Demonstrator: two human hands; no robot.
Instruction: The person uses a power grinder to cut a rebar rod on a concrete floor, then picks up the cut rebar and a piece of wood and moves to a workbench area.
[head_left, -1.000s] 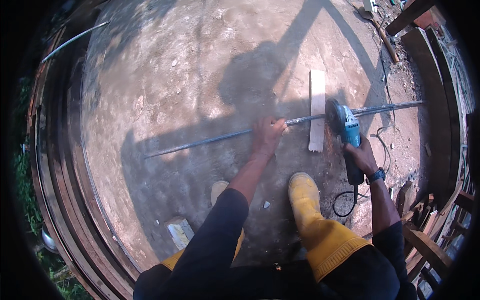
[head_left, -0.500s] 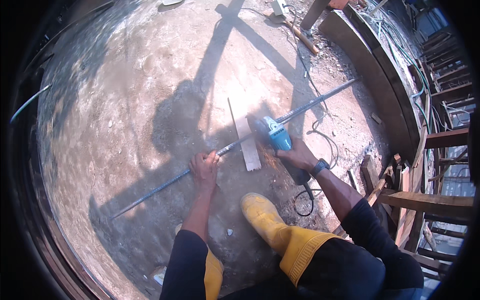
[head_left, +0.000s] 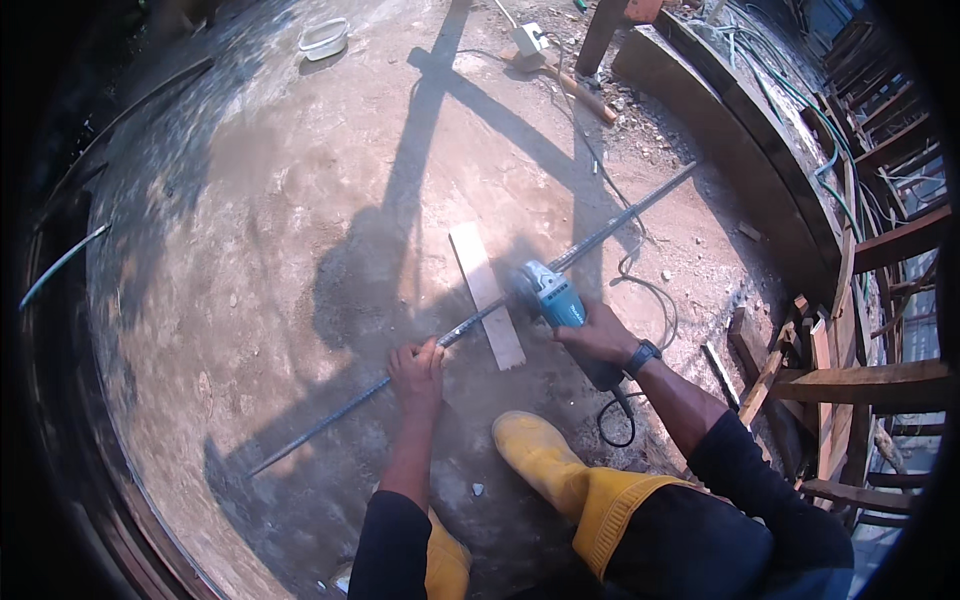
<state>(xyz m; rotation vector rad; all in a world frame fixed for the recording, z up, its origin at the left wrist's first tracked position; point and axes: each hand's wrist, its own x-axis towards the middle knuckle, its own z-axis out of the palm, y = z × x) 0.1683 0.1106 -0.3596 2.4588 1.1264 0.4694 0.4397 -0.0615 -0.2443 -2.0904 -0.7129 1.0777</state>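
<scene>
While the left hand [head_left: 417,378] bends its fingers over the metal bar [head_left: 462,329], the right hand [head_left: 600,335] wraps around the dark rear body of the angle grinder [head_left: 555,300], its fingers curled firmly closed. The left grip looks only partly closed, more pressing than clenching; its underside is hidden. The bar lies aslant on the concrete floor [head_left: 250,260], one end toward the floor's left edge though well apart from it, the other near the dark board [head_left: 725,150] along the right edge. It crosses over the wooden strip [head_left: 476,270], and the grinder's head meets it just beyond the strip's right edge; the disc is blurred, so I cannot tell its exact contact.

The bar should be stiff and fairly heavy for its thickness, not fragile, with a rough surface that gives fingers some purchase, though it could roll. The best hold seems to be on the side left of the strip, well apart from the disc, where metal is likely cooler. The grinder probably feels dense, front-heavy and inclined to twist, so its rear body, clear of the cord [head_left: 672,310], suits a full grasp.
</scene>
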